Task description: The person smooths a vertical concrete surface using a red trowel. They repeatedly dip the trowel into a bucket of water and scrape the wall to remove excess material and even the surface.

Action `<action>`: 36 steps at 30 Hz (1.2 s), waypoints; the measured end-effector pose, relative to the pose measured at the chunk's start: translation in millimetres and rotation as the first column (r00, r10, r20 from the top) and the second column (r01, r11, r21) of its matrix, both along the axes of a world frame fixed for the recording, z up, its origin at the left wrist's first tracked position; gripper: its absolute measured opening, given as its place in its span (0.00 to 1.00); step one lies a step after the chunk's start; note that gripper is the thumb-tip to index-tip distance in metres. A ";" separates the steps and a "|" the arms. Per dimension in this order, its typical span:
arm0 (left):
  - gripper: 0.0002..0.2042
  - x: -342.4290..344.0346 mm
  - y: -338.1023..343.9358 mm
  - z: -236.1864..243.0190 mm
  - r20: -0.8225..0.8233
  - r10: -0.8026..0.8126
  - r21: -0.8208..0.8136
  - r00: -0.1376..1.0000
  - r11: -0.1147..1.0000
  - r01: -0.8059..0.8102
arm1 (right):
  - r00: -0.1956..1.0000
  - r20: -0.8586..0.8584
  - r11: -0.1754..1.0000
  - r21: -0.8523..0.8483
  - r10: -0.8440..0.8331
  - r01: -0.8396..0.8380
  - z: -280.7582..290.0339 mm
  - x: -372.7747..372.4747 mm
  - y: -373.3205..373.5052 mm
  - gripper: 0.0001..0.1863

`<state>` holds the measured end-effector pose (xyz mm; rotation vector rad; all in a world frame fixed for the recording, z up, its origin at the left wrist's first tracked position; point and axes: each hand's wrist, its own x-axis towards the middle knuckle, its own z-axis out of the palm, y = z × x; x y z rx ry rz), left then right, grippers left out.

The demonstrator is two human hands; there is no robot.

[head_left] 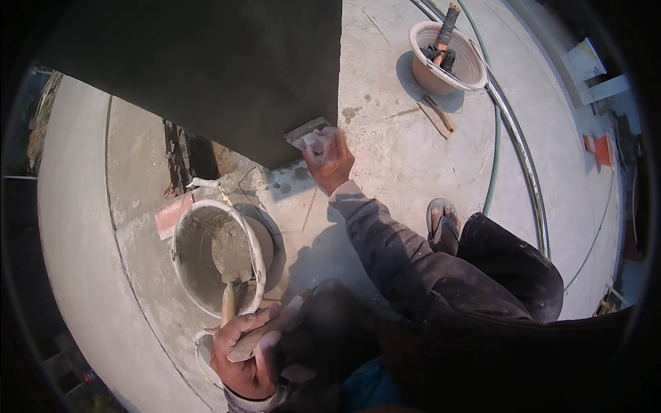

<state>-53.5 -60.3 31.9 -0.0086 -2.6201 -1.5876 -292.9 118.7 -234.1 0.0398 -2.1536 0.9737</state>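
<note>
While right hand [332, 162] pinches a blade [301, 131] at the near corner of the dark surface [241, 76], left hand [242, 356] pinching flat tool [256, 339], bucket [259, 265] alongside

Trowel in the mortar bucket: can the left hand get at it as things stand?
Likely yes: the trowel has its wooden handle over the bucket's rim, right by the left hand. But that hand grips a flat brown piece, which may hamper grasping.

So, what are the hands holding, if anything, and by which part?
Right hand: a flat-bladed tool, apparently by the pale block on its back. Left hand: a flat brownish piece, pinched near its lower end.
</note>
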 end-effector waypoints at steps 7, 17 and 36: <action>0.14 16.0 -8.0 1.8 0.047 0.118 -0.053 0.992 0.992 -0.115 | 0.839 -0.534 0.967 -0.251 -0.102 -0.043 207.7 -23.8 -13.2 0.21; 0.17 5.2 -0.2 -4.5 0.037 0.124 0.004 0.992 0.992 -0.124 | 0.994 -0.016 0.979 -0.173 -0.111 0.106 -11.0 7.4 -12.5 0.21; 0.19 -8.8 6.8 -11.0 -0.020 0.093 -0.202 0.995 0.975 -0.095 | 0.896 0.424 0.630 -0.661 -0.135 0.408 -49.2 19.8 -58.6 0.23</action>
